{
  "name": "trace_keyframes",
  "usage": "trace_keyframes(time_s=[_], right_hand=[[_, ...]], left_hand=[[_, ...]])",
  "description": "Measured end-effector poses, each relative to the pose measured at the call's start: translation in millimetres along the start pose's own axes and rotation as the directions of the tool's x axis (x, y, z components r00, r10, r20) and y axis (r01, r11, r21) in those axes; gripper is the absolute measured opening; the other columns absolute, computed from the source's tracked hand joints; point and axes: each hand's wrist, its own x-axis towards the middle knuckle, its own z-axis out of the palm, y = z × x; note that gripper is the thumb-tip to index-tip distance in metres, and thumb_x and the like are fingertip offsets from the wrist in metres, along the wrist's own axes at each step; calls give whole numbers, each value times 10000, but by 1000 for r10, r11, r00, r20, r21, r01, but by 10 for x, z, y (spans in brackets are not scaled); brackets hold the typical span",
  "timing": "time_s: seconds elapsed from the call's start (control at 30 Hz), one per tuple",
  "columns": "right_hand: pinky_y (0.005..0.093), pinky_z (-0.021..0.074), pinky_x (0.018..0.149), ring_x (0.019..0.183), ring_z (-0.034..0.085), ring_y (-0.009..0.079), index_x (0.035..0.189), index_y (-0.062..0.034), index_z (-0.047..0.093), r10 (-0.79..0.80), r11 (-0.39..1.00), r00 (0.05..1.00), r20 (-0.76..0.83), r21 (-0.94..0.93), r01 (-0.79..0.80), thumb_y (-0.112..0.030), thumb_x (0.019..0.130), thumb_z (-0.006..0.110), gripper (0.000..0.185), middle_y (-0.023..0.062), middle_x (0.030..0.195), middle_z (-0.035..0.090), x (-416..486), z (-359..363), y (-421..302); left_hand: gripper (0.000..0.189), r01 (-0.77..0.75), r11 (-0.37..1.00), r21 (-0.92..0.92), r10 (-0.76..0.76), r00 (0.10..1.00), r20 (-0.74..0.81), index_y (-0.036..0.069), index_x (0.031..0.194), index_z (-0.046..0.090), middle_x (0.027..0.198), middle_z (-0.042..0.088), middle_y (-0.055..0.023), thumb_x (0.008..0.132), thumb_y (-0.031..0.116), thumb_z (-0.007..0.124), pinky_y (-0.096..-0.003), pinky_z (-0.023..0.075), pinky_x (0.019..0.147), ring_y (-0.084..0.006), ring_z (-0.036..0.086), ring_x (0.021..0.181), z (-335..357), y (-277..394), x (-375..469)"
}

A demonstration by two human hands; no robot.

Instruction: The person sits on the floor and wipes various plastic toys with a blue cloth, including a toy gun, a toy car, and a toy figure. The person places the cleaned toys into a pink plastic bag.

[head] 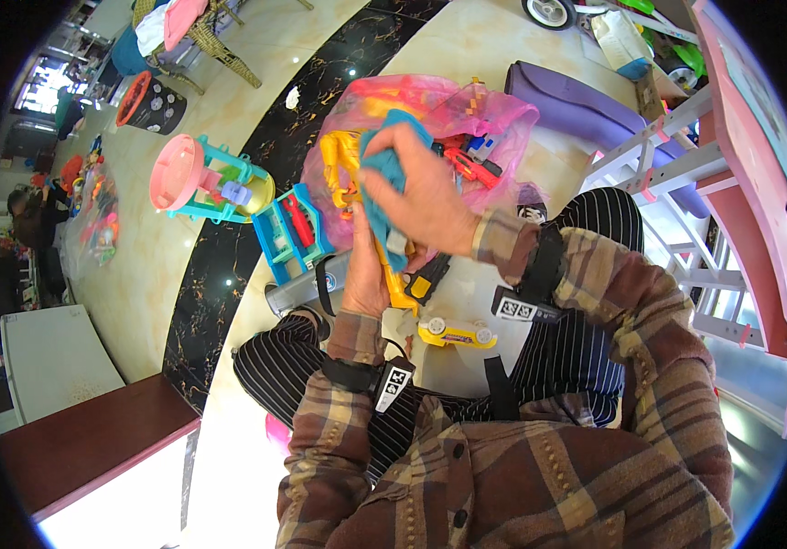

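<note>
My left hand (366,274) is closed around a yellow plastic toy figure (340,154), whose lower part (402,299) points down towards my lap. Over the figure, my right hand (421,185) presses a blue cloth (386,161). Behind both hands lies a pink translucent plastic bag (517,130) holding several toys, with a red toy gun (472,167) at its right side. A black and yellow toy piece (426,280) is just below my hands. Closer to me, a yellow and white toy car (457,333) lies on its side on the floor between my legs.
To the left stand a pink and turquoise toy (177,173), a blue toy rack (290,230) and a grey cylinder (297,288). A purple case (572,103) and a metal ladder (682,161) are at right. Far left, a person (36,219) is near another toy bag (95,219).
</note>
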Motion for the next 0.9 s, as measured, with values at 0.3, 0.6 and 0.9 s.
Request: trace_keyframes(time_s=[0.3,0.6,0.9], right_hand=[[368,450,736,855,555,321,932,-21,480,-142,985,878,458,149,81,-106,803,636,220,135,896,533,-637,115,-132],[280,450,604,669,560,110,872,-5,594,524,507,453,722,163,-846,-287,840,622,286,42,743,588,-719,-130,17],[264,496,742,827,580,93,1045,-27,586,392,15,298,870,318,-948,-313,928,537,313,24,938,608,-544,-151,96]], left_hand=[[615,-255,966,-49,249,962,-108,77,1173,519,997,602,-41,914,615,375,-291,491,784,-145,579,878,-331,107,146],[651,-421,900,-108,419,907,-42,50,1207,477,988,552,-63,917,619,346,-329,443,707,-177,527,817,-408,249,93],[581,-394,861,322,444,891,-98,-9,1180,493,934,596,-99,947,517,410,-293,493,775,-171,596,847,-195,14,27]])
